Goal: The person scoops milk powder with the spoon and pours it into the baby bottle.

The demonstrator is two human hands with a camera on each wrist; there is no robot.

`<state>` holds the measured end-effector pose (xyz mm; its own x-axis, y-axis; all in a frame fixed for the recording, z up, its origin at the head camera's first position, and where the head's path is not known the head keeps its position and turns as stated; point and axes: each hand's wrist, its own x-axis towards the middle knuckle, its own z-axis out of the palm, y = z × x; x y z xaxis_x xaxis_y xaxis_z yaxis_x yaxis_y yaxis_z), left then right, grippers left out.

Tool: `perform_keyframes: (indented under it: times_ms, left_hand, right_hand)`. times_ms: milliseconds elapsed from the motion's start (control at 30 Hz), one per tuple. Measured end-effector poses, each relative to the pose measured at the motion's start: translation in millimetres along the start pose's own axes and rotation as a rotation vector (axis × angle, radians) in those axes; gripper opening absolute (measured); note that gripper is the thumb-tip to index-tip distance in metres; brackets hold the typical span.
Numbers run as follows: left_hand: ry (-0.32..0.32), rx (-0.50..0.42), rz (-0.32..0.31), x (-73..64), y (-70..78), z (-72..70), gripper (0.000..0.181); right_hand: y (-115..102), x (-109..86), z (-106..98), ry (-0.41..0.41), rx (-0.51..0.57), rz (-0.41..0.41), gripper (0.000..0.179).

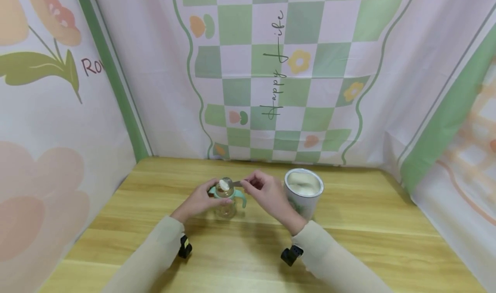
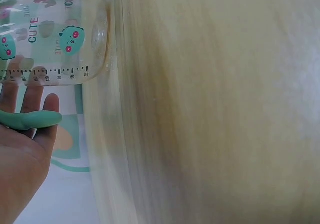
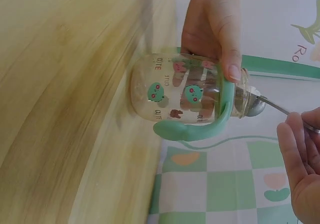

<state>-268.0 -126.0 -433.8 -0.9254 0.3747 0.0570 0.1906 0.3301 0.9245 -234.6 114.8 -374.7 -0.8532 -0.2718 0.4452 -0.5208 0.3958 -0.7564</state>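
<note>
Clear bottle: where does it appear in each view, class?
Head: the clear bottle is below and left of centre.
Left wrist: upper-left corner, cut by the edge.
Right wrist: near centre, base toward picture left.
Shared landmark: the left hand, at it in every view.

Wood-grain tabletop (image 1: 240, 258), green-checked curtain (image 1: 267, 77) behind, flower-printed side curtain (image 1: 112, 125) at left

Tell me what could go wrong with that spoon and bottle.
White stuff on the spoon might miss the bottle and spill if the right hand wobbles. The bottle could tilt if the left hand loosens its hold. The open tub near the right hand might get bumped.
</note>
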Motion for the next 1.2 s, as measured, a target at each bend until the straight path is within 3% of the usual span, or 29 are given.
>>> perform_keyframes:
  times_ms: [267, 433, 700, 900, 1200]
  left_hand:
    - [-0.016, -0.005, 0.006, 0.6, -2.6, -2.1, 0.079]
    - [-0.017, -0.011, 0.012, 0.4, -1.9, -1.8, 0.077]
    - [-0.017, -0.029, -0.036, -0.8, 0.0, -2.2, 0.077]
    - [-0.026, -0.039, -0.026, 1.9, -1.8, -2.7, 0.082]
    - [-0.026, -0.037, -0.024, 1.4, -2.4, -2.4, 0.077]
  right_hand:
    - [2.5, -1.6, 2.1, 0.0, -0.091, -0.1, 0.006]
    - [4.1, -1.1, 2.0, 0.002, -0.15, -0.194, 0.005]
    - [6.3, -0.6, 1.3, 0.007, -0.241, -0.366, 0.006]
    - [7.8, -1.3, -1.9, -0.014, -0.283, -0.47, 0.003]
    - [9.3, -5.7, -5.4, -0.065, -0.309, -0.53, 0.009]
